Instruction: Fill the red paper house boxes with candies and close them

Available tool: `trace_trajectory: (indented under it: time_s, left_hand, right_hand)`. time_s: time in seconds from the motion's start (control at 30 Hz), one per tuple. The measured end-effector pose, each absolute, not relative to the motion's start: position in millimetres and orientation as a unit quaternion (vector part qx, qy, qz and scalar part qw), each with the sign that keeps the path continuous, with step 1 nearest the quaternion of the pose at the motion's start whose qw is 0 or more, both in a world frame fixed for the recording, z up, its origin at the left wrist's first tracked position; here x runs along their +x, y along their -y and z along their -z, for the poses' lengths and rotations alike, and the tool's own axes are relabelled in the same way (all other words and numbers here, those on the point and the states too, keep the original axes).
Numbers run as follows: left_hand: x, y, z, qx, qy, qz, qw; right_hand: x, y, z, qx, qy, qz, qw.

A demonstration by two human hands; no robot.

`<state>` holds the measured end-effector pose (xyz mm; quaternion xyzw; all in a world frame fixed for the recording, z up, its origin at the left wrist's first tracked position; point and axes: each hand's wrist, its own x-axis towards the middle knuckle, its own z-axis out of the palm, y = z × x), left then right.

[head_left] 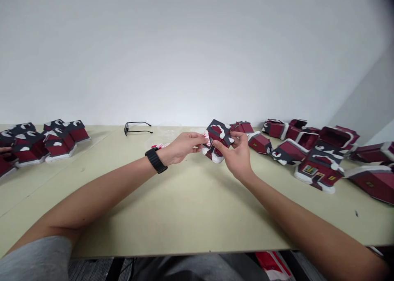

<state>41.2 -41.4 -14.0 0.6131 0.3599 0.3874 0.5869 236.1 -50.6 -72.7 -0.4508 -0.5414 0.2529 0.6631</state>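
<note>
Above the middle of the table, my right hand (238,155) is closed around a small model house (218,132). The house has dark red walls, a dark grey roof with white snow patches and a white snowy base, and it is tilted. A small red-and-white striped piece (206,139) is pinched in the fingers of my left hand (183,145), right against the left side of the house. Whether the piece is attached there I cannot tell. Behind my left wrist, more red-and-white striped pieces (157,146) lie on the table, partly hidden.
Several similar houses (321,168) stand or lie on the right of the table (184,215). A further group of houses (60,143) stands on the left, where another person's hand (4,149) reaches in. Black-framed glasses (126,128) rest near the wall.
</note>
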Motion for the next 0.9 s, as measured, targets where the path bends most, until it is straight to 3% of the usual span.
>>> trace_trajectory:
  time_s: [0.17, 0.9]
  left_hand:
    - [42.0, 43.5, 18.0, 0.606, -0.356, -0.382, 0.601]
    - [53.1, 54.2, 32.1, 0.557, -0.334, -0.431, 0.627]
  right_hand:
    - [234.6, 48.8, 77.5, -0.436, 0.546, -0.196, 0.688]
    - [234.1, 49.2, 79.3, -0.375, 0.565, -0.188, 0.711]
